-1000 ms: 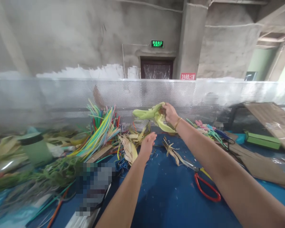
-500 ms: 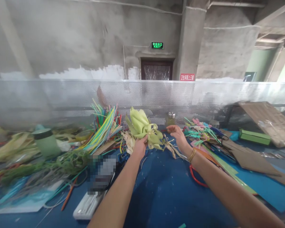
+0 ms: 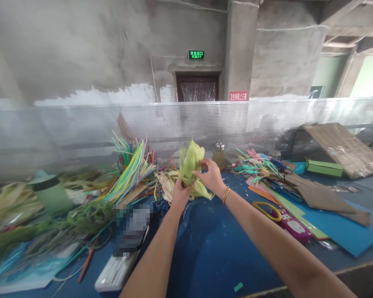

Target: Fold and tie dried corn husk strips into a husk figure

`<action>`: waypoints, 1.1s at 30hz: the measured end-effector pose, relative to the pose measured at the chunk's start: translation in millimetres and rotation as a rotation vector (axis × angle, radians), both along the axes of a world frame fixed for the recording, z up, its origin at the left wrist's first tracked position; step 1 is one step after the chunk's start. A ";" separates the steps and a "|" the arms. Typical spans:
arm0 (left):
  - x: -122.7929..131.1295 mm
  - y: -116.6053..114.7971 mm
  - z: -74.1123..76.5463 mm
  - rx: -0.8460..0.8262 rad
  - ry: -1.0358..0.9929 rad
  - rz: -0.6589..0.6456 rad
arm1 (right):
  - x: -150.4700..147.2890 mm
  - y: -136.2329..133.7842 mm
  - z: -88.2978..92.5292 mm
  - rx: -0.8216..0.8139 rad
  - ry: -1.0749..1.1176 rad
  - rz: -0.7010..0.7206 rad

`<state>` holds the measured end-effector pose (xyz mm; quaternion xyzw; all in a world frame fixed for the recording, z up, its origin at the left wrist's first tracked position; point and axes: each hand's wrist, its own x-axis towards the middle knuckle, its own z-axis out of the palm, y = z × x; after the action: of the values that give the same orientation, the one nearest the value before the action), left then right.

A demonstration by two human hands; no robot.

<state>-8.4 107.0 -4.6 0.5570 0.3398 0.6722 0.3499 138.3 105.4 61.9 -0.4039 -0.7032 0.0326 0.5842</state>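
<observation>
Now both hands are up off the table and meeting on the green husk bundle (image 3: 191,161), held in the air between them. The left hand (image 3: 180,192) has its fingers wrapped tight around the lower end, a full closed grip with the leaves fanning up out of the fist. The right hand (image 3: 211,179) comes in from the other side, its fingers (image 3: 202,164) curled and pinched onto one of the upper leaves, thumb tucked behind and barely any gap showing. A gold bracelet (image 3: 226,194) sits at that wrist.

By the look of it this is the shaping stage: one hand anchors the bundle while the other works a single leaf. The next move, I'd judge, calls for a steady left fist and a light, controlled pull from the right fingertips, because these leaves look thin and would tear easily.

Just beneath the left fingers lies a heap of dried husks (image 3: 166,184), and further out to their left a spray of coloured strips (image 3: 133,169). Just beyond the right fingertips stands a small jar (image 3: 219,154), near the perforated screen (image 3: 81,124). Below both hands is the blue table (image 3: 211,248), with a yellow ring (image 3: 267,209) off to the right of the right fingers.
</observation>
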 end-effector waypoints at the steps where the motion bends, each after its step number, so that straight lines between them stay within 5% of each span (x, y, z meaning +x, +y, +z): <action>1: -0.1 -1.3 -0.2 0.046 0.108 0.129 | -1.0 0.4 -3.1 -0.028 0.049 0.048; 3: 2.6 -6.8 -0.7 0.139 0.354 0.389 | -3.4 1.5 -11.3 -0.147 0.189 0.188; 5: 9.4 -14.5 -1.6 0.189 0.588 0.506 | -4.6 4.4 -21.1 -0.301 0.392 0.324; 9: 27.5 -25.0 -5.6 0.221 0.785 0.334 | 7.8 17.5 -38.4 -0.484 0.967 0.391; 12: 34.4 -25.9 -6.8 0.167 0.782 0.184 | 27.8 26.6 -46.2 -0.503 1.110 0.382; 16: 31.6 -25.0 -0.3 0.106 0.731 0.332 | 43.6 26.6 -51.6 -0.555 1.146 0.420; 22: 27.0 -26.1 4.7 -0.003 0.759 0.493 | 29.6 10.6 -47.9 -0.616 1.087 0.586; 28: 24.0 -16.9 -9.0 -0.107 0.572 0.314 | 24.8 2.4 -45.6 -0.571 0.869 0.775; 33: 17.4 -6.1 -11.0 -0.265 0.353 0.325 | 33.3 1.2 -51.0 -0.343 0.473 0.496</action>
<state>9.0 100.9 -15.6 0.5532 0.5654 0.5618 0.2424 171.6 106.6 10.9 -0.2946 -0.6097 0.3825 0.6286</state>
